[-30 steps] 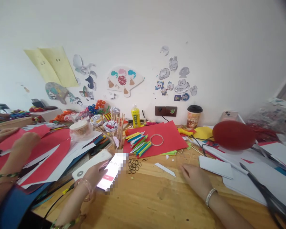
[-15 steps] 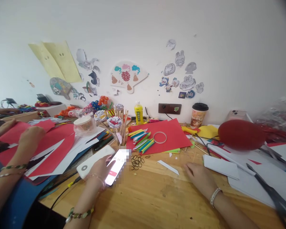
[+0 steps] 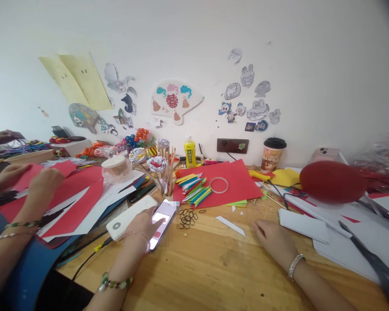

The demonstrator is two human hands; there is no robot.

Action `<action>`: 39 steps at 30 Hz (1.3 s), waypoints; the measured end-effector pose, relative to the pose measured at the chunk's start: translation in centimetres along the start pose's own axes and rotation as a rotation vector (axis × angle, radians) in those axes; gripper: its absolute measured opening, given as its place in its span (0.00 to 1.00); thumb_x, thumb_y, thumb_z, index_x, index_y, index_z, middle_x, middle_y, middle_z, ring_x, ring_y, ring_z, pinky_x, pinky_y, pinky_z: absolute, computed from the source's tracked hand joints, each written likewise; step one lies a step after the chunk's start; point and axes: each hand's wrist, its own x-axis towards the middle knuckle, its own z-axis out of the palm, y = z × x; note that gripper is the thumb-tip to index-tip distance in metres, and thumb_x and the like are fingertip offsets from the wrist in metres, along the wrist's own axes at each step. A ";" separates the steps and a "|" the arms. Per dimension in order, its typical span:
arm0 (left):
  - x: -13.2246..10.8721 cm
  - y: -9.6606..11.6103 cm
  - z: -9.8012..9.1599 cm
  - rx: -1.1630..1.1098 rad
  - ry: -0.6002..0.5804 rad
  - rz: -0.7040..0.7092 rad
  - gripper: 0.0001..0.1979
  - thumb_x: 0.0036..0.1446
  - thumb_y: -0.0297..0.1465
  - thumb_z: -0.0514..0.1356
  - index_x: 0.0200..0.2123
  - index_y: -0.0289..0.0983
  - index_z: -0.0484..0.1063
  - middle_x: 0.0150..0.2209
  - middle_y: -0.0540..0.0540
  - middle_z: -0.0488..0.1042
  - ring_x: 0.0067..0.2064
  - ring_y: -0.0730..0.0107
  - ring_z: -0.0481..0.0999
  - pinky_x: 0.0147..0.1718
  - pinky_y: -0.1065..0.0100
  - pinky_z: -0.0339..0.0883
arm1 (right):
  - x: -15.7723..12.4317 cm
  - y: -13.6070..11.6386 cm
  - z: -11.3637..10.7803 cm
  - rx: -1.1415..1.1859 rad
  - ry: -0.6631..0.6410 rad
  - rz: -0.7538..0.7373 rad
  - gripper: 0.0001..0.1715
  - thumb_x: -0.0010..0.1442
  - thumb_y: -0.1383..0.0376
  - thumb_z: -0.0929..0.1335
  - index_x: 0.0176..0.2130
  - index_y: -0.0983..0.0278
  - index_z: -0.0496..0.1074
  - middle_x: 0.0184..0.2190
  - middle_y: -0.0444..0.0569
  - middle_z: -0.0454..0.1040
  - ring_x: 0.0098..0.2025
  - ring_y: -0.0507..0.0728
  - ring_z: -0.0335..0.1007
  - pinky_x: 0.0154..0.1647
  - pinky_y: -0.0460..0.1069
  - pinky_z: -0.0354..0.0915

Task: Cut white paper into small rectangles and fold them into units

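My left hand [image 3: 145, 226] is closed around a phone [image 3: 162, 224] with a lit screen, its thumb over the display. Beside it lies a white power bank [image 3: 131, 216] with a cable plugged in. My right hand [image 3: 274, 239] rests on the wooden table, fingers curled in and no object showing in them. A white paper strip [image 3: 230, 225] lies to its left, and folded white paper [image 3: 303, 224] sits to its right. Between my hands are several small dark rubber bands [image 3: 188, 218]. Farther back, colourful folded paper strips [image 3: 192, 190] and a thin ring [image 3: 219, 185] rest on red paper [image 3: 240, 172].
Black scissors [image 3: 365, 248] lie over white sheets at right, near a dark red balloon-like object [image 3: 333, 182]. A lidded cup [image 3: 272, 154], a yellow bottle [image 3: 190, 151] and paper flowers [image 3: 157, 163] stand at the back. At left, another person's hands [image 3: 45, 185] handle red paper.
My left thumb has moved across the phone screen, and the display looks different. My right hand stays on the table. The other person's hands have shifted slightly.
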 end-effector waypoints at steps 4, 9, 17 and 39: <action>-0.9 1.4 -0.9 0.066 0.010 0.015 0.17 0.56 0.37 0.53 0.47 0.36 0.65 0.42 0.40 0.71 0.43 0.58 0.71 0.40 0.59 0.65 | 0.0 0.1 0.1 -0.008 -0.009 0.003 0.21 0.60 0.63 0.54 0.21 0.62 0.64 0.20 0.48 0.73 0.23 0.55 0.68 0.23 0.46 0.52; -3.3 6.6 0.4 0.145 0.026 0.150 0.24 0.54 0.35 0.53 0.54 0.32 0.60 0.47 0.33 0.69 0.49 0.49 0.66 0.45 0.52 0.60 | 0.0 0.1 0.1 0.020 -0.012 0.007 0.21 0.60 0.62 0.54 0.21 0.62 0.63 0.20 0.48 0.72 0.23 0.55 0.68 0.23 0.46 0.53; -3.6 14.6 4.1 0.259 -0.110 0.256 0.40 0.46 0.43 0.59 0.60 0.44 0.46 0.62 0.36 0.47 0.61 0.36 0.40 0.47 0.30 0.41 | -0.1 0.4 0.3 0.018 -0.008 -0.005 0.21 0.60 0.61 0.54 0.20 0.62 0.62 0.19 0.47 0.72 0.22 0.55 0.67 0.23 0.46 0.53; -2.7 10.4 4.2 0.163 -0.135 -0.174 0.53 0.32 0.57 0.58 0.60 0.50 0.40 0.64 0.38 0.36 0.60 0.27 0.32 0.37 0.25 0.48 | 0.0 0.3 0.4 0.016 -0.009 -0.011 0.21 0.60 0.60 0.54 0.19 0.61 0.60 0.18 0.47 0.71 0.22 0.55 0.67 0.22 0.47 0.53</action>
